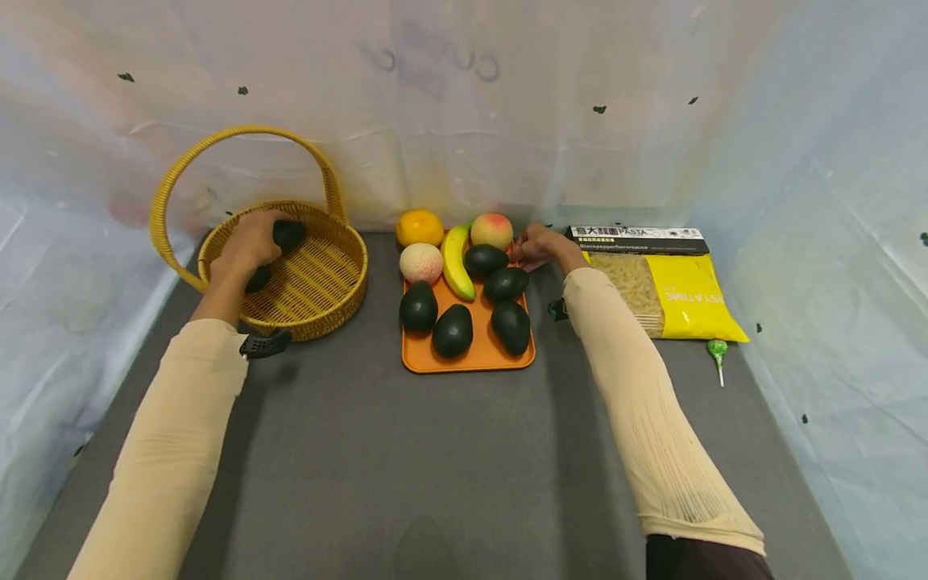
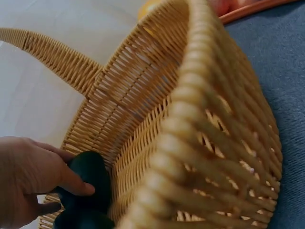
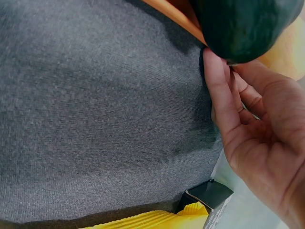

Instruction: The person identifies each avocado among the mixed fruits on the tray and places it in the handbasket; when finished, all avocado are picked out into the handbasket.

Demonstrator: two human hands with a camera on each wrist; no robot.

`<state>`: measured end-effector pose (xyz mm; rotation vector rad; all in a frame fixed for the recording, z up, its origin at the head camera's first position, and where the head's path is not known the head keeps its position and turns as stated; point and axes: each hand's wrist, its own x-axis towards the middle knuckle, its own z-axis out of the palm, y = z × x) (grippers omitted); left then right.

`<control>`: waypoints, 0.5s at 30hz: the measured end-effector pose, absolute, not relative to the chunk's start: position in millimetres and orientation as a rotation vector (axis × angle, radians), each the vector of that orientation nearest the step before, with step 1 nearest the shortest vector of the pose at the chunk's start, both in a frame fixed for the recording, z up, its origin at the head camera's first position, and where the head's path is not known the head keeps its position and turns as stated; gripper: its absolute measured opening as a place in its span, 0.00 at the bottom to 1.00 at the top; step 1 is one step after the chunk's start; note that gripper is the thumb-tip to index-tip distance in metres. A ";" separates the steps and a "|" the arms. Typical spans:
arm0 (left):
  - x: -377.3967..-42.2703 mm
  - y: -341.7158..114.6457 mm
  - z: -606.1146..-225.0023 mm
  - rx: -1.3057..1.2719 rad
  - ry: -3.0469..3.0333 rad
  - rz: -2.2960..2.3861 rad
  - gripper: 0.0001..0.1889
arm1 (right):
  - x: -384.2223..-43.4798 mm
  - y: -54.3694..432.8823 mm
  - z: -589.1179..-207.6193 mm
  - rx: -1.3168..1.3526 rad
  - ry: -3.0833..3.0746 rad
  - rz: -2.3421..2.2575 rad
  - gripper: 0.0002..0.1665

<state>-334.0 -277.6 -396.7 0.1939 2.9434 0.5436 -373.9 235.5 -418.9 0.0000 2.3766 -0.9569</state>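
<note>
In the head view, we see the left hand [image 1: 250, 242] inside the basket [image 1: 312, 278], the right hand [image 1: 540, 246] at the tray [image 1: 482, 354]. In the left wrist view, the fingers curl round an avocado [image 2: 96, 171]; in the right wrist view, we cannot tell whether half-bent fingers pinch the tray.

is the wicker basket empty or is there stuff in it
Not empty, but far from full: two dark green avocados show inside the wicker basket, one held by the left hand, with much woven floor bare.
</note>
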 end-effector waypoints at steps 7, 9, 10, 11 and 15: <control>-328.7 -280.1 -395.6 0.125 3.065 0.531 0.30 | -374.3 237.4 -420.8 -0.007 2.371 -0.958 0.06; -328.4 -280.1 -395.6 0.113 3.062 0.533 0.30 | -374.5 237.3 -421.4 -0.012 2.374 -0.955 0.06; -328.7 -280.5 -395.6 0.109 3.062 0.531 0.30 | -374.6 237.2 -421.5 -0.014 2.379 -0.953 0.07; -329.0 -280.8 -395.4 0.105 3.063 0.529 0.30 | -374.8 237.0 -421.5 -0.017 2.382 -0.952 0.07; -329.6 -280.0 -392.2 0.088 3.051 0.537 0.31 | -375.0 236.6 -420.9 -0.017 2.392 -0.940 0.08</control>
